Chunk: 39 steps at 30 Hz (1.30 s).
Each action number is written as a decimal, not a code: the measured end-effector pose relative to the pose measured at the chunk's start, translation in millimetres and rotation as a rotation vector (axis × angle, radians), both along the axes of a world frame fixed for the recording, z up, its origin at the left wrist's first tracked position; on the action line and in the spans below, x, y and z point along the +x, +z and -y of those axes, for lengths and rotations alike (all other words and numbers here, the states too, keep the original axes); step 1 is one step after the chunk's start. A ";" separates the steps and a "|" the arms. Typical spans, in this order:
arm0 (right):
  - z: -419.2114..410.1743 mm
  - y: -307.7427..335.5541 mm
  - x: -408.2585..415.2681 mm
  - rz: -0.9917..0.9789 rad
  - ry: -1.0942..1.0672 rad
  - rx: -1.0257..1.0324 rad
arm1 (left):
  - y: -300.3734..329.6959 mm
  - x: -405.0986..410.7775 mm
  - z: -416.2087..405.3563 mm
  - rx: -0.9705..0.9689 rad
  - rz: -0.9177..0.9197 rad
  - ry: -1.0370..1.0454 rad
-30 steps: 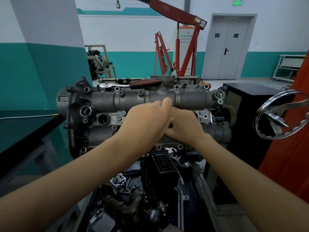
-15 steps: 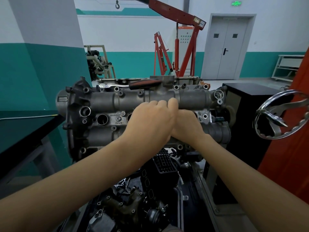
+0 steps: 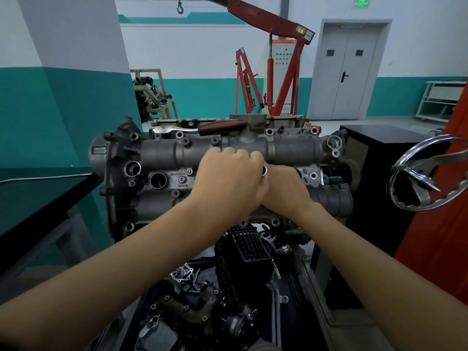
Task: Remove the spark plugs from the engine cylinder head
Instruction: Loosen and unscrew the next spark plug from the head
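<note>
Our left hand (image 3: 228, 178) and right hand (image 3: 285, 188) press together at the middle of the cylinder head (image 3: 162, 158), fingers curled around a small metal socket (image 3: 264, 170); a ratchet (image 3: 197, 127) lies on its top edge.

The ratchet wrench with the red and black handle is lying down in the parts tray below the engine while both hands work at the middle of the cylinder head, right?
Not quite. The head view shows the ratchet wrench lying on top of the cylinder head, along its far upper edge, not in the tray. The rest holds: the left hand and right hand are together at the middle.
</note>
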State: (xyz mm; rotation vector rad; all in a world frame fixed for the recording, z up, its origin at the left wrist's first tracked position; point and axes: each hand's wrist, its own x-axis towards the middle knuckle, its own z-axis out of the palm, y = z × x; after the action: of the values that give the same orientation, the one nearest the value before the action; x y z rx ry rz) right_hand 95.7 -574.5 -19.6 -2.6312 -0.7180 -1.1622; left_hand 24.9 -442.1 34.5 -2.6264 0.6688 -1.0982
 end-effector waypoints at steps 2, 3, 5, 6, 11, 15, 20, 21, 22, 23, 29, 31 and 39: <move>0.4 0.0 -1.4 -0.012 0.017 0.021 | 2.3 3.2 -0.2 -0.027 -0.018 0.018; 0.6 0.2 -2.5 -0.003 0.022 0.028 | 3.6 4.3 -0.3 -0.026 -0.021 0.039; -0.8 1.5 -5.7 0.014 0.030 0.058 | 4.1 4.9 -1.0 -0.003 -0.026 0.074; -2.1 3.2 -8.2 0.013 0.033 0.071 | 4.0 4.3 -1.7 0.003 -0.022 0.084; -4.1 6.2 -9.7 0.107 0.029 0.036 | -0.2 -2.3 -5.6 -0.043 0.022 0.003; -4.0 5.7 -8.7 0.114 0.022 0.014 | 0.8 -6.2 2.2 -0.023 0.031 -0.049; -4.3 4.7 -10.4 0.080 0.024 0.056 | 5.3 2.1 2.9 -0.001 0.026 0.074; -3.6 3.8 -10.6 0.069 0.025 0.052 | 6.1 2.2 2.0 -0.004 0.017 0.086; -2.8 3.4 -10.8 0.049 0.020 0.045 | 6.4 1.3 1.3 -0.010 0.021 0.095; -2.0 3.7 -10.3 0.023 0.010 0.036 | 5.9 0.2 1.1 -0.019 0.030 0.106; -0.1 9.1 -8.7 -0.134 0.022 0.027 | -1.1 -8.4 2.0 -0.060 0.090 0.030; 0.1 8.6 -8.4 -0.146 0.032 0.025 | -2.1 -7.0 2.0 -0.048 0.069 0.024; 1.2 2.8 -5.2 -0.054 -0.001 0.026 | 2.4 -1.6 1.5 -0.037 -0.026 0.091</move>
State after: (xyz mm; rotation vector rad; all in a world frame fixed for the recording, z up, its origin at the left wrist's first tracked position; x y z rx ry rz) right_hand 90.5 -575.7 -16.8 -2.6314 -0.6866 -1.0884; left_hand 23.3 -443.6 36.9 -2.6773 0.5335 -1.0617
